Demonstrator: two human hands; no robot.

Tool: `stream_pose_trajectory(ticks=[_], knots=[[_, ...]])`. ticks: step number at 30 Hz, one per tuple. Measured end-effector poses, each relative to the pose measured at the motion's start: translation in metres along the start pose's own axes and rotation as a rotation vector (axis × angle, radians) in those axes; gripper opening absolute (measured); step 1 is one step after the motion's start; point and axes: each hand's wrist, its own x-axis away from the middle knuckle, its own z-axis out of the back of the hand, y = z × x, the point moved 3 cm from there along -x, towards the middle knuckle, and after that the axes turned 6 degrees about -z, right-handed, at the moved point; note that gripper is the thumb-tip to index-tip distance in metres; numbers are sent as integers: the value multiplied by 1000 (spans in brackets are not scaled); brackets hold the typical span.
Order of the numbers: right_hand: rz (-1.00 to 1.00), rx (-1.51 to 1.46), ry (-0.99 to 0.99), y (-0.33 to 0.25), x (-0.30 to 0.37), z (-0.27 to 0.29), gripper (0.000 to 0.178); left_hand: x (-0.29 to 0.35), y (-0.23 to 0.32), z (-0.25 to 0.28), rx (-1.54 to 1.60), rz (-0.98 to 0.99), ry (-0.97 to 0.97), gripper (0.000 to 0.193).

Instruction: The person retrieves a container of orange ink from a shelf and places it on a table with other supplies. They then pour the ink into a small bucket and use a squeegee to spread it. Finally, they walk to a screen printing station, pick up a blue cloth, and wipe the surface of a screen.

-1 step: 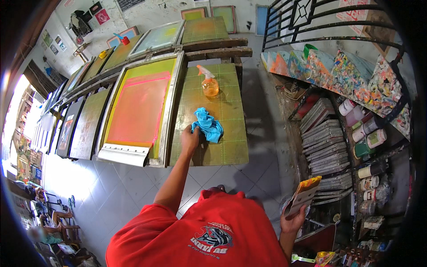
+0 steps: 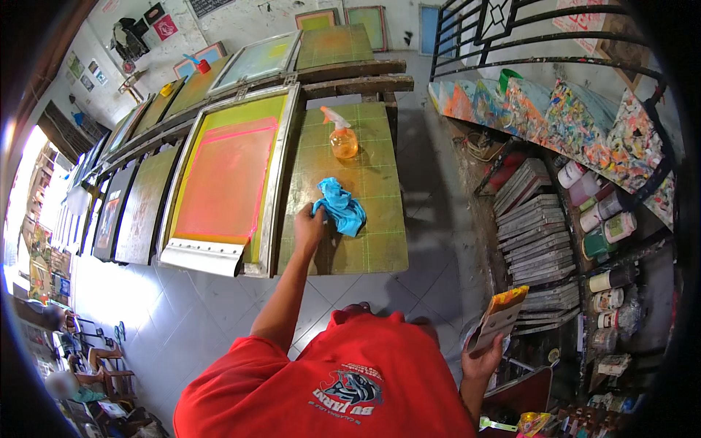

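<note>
My left hand [image 2: 308, 228] is closed on the left edge of a crumpled blue cloth [image 2: 343, 208], which lies on a greenish printing board [image 2: 350, 252] marked with a grid. Behind the cloth, on the same board, stands a spray bottle [image 2: 343, 142] with orange liquid and a white-and-orange trigger head. Just left of the board rests a framed printing screen [image 2: 226, 182] with a pink area inside a yellow border. Low on the right, my right hand [image 2: 482, 359] grips a flat squeegee [image 2: 493, 326] with rivet-like dots and an orange-yellow stained edge.
More boards and screens [image 2: 255, 58] run along the racks to the left and back. On my right, a shelf holds stacked frames [image 2: 537, 233] and several tubs [image 2: 619, 226], below a paint-splattered panel [image 2: 526, 109] and black railing [image 2: 540, 36]. Seated people are at far lower left.
</note>
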Motion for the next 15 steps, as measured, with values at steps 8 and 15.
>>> stream_pose_trajectory(ticks=[8,15], knots=[[-174,65,-93,-27,-128,-37,47,-54,209,45,428,-349,8,12],[-334,193,-282,-87,-277,-87,54,-129,265,-7,753,-373,-378,35]])
